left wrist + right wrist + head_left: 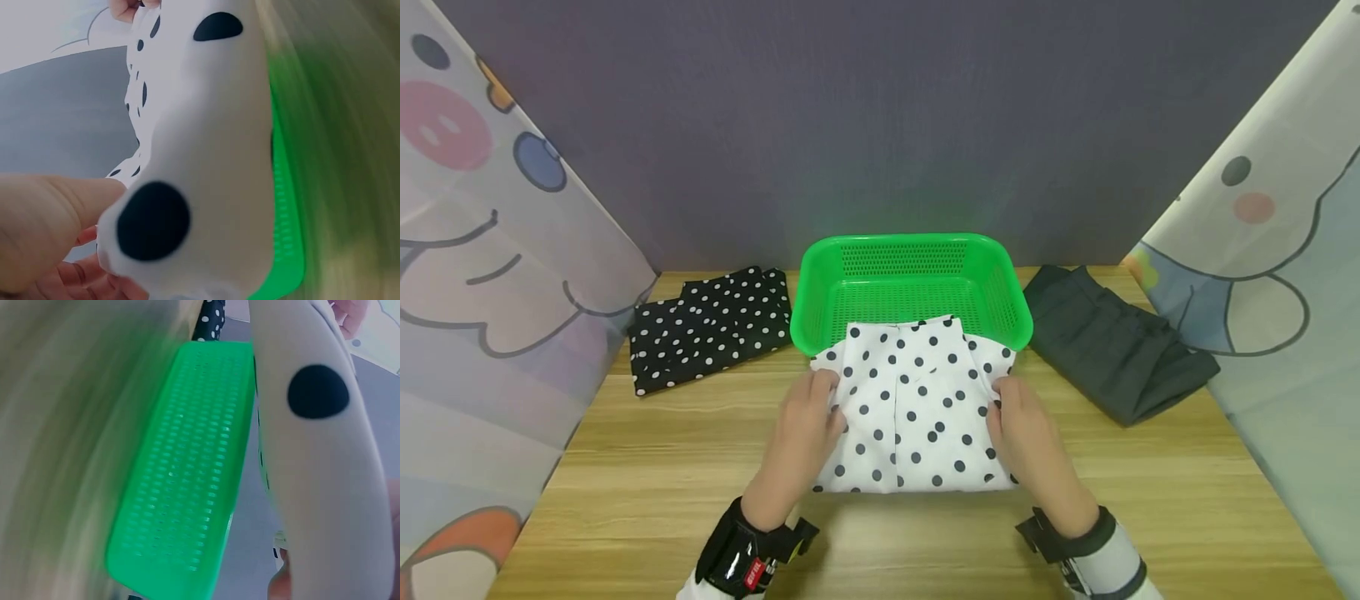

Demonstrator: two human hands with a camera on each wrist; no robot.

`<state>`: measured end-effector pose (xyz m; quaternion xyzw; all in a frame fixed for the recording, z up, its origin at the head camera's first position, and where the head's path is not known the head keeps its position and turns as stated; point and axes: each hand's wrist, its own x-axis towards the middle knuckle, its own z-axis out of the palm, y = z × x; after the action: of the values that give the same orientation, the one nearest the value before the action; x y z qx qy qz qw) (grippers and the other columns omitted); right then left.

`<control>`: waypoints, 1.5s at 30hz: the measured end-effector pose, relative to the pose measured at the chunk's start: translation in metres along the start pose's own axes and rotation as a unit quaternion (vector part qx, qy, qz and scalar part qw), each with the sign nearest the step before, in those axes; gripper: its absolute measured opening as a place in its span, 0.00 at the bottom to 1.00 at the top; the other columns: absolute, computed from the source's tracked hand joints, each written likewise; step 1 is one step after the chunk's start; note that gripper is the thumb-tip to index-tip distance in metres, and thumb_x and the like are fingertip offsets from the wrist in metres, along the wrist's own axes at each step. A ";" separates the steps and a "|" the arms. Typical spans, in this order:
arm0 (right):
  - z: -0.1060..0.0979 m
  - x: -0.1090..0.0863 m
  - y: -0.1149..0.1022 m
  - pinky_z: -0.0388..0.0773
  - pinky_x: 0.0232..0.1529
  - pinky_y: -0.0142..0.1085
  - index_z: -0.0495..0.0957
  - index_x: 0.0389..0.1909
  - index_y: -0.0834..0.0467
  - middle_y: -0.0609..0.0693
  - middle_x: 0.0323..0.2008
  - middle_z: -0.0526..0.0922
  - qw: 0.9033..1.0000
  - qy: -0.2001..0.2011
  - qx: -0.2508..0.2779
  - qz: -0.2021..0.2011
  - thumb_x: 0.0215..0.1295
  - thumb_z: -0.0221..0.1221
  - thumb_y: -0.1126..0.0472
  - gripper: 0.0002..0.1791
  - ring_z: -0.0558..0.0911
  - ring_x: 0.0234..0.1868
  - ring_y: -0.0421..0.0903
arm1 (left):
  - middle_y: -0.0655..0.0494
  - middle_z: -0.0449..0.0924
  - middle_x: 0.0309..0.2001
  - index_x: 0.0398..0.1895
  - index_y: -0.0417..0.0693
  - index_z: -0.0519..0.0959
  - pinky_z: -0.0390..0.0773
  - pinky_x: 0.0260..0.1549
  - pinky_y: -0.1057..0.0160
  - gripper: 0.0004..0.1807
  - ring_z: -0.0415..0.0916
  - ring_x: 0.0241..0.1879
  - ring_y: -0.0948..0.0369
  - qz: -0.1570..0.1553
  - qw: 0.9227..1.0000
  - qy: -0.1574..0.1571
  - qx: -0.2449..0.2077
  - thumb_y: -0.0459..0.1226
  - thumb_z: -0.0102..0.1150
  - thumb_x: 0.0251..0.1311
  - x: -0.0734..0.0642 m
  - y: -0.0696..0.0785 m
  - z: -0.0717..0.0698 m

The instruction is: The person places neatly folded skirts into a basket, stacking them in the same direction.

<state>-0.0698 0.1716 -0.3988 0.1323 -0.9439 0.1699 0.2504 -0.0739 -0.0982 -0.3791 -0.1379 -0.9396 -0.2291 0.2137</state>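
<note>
Nearest are the wrist straps, the left one (737, 546) black, above the bare wooden front of the table (925, 550). Past them, the left hand (801, 425) pinches one side of the folded white cloth (917, 417), thumb on the near face and fingers curled behind, as the left wrist view shows. The right hand (1030, 429) grips the opposite side; the cloth hides most of its fingers in the right wrist view. The cloth spans the gap between the hands, its body between the two grips — held up off the table, its far edge in front of the near part of the green basket (902, 239).

It looks light, soft and limp, not fragile, and likely to sag or unfold if only one layer is caught; both side edges, with all layers pinched together, seem the best hold.

Beyond, the black dotted cloth (715, 329) lies left of the basket and the dark gray cloth (1112, 342) right, before a gray wall (887, 125).
</note>
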 end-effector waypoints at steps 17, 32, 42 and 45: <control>-0.003 0.070 0.021 0.74 0.25 0.47 0.69 0.38 0.70 0.64 0.33 0.74 1.000 0.020 -0.009 -0.016 0.53 0.58 0.71 0.13 0.76 0.27 0.57 | 0.45 0.73 0.37 0.42 0.39 0.70 0.76 0.26 0.61 0.18 0.72 0.31 0.53 0.042 0.998 0.037 0.006 0.25 0.60 0.44 0.070 -0.010 0.003; -0.017 0.137 0.032 0.73 0.21 0.49 0.66 0.38 0.72 0.65 0.29 0.71 0.996 -0.086 -0.028 -0.021 0.59 0.51 0.69 0.09 0.74 0.23 0.57 | 0.45 0.71 0.36 0.42 0.39 0.69 0.72 0.20 0.60 0.14 0.69 0.28 0.54 0.017 0.999 -0.014 0.026 0.27 0.56 0.51 0.135 -0.011 -0.001; -0.015 0.180 0.040 0.70 0.25 0.45 0.68 0.34 0.70 0.61 0.27 0.70 0.978 -0.207 -0.026 -0.008 0.61 0.47 0.67 0.08 0.71 0.26 0.55 | 0.44 0.70 0.33 0.39 0.39 0.68 0.72 0.24 0.56 0.12 0.70 0.29 0.51 -0.011 0.996 -0.081 0.036 0.26 0.52 0.51 0.172 -0.018 0.000; -0.013 0.190 0.042 0.67 0.23 0.41 0.67 0.31 0.68 0.58 0.23 0.68 0.970 -0.240 -0.026 -0.008 0.60 0.46 0.67 0.06 0.69 0.24 0.53 | 0.43 0.71 0.36 0.43 0.40 0.68 0.74 0.25 0.55 0.14 0.72 0.30 0.50 -0.023 0.994 -0.101 0.044 0.27 0.52 0.51 0.181 -0.021 0.002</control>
<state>-0.2379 0.1834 -0.3010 0.1699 -0.9794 0.1068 0.0211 -0.2394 -0.0866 -0.3044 -0.1290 -0.9686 -0.1770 0.1180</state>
